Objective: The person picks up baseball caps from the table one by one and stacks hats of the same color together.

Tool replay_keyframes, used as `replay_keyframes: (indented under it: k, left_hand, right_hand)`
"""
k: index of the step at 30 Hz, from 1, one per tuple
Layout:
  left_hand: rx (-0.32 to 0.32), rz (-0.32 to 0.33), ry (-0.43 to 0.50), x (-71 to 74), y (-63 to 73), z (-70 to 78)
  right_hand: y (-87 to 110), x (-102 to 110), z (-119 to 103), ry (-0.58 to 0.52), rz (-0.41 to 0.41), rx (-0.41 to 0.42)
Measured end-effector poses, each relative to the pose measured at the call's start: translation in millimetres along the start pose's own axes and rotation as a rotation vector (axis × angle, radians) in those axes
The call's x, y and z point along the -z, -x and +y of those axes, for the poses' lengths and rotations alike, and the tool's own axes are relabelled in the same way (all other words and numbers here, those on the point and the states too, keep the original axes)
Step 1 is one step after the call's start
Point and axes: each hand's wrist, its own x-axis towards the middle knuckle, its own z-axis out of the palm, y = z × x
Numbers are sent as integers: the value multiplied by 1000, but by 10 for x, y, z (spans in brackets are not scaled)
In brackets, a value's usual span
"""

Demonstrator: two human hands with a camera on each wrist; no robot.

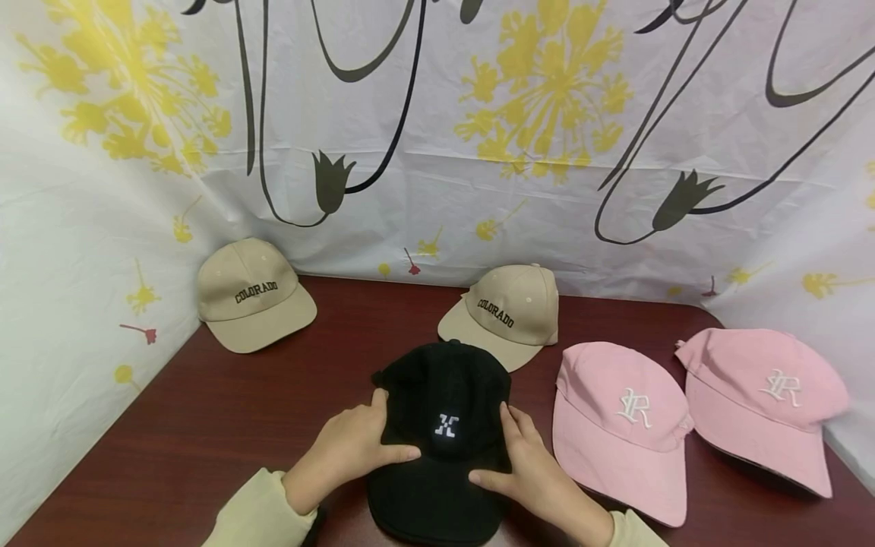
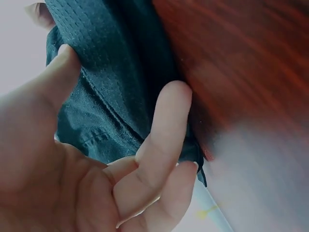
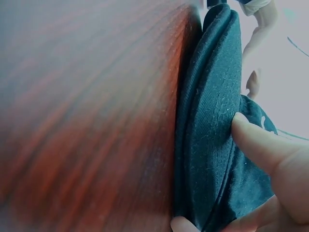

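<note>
A black baseball cap [image 1: 447,387] with a small white emblem lies at the front middle of the table, its brim toward me. My left hand [image 1: 349,448] holds its left side, thumb on the edge where brim meets crown. On the opposite side, my right hand [image 1: 536,471] grips it with the thumb on the brim. The right wrist view shows two dark brim layers [image 3: 212,111] one against the other, close to the tabletop. In the left wrist view the fingers [image 2: 169,116] lie along the cap's lower edge. The cap's underside is hidden.
Two beige COLORADO caps stand at the back, one at the left [image 1: 249,281], another behind the black cap [image 1: 522,300]. Two pink caps sit at the right, one nearer [image 1: 615,425], one farther right [image 1: 759,387]. A patterned curtain [image 1: 424,114] encloses the dark red table [image 1: 273,395].
</note>
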Motion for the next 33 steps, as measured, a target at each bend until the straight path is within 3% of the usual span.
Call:
replay_keyframes:
  k: [7,16,33]
  left_hand:
    - [18,41,-7,18,28,-11]
    - [-36,156,0,101,7,-13]
    - [-54,218,60,406,-121,82]
  right_hand:
    - [5,15,-16,-39,2,-21]
    - [24,77,23,-35,16,23]
    - [7,453,44,-7,49,5]
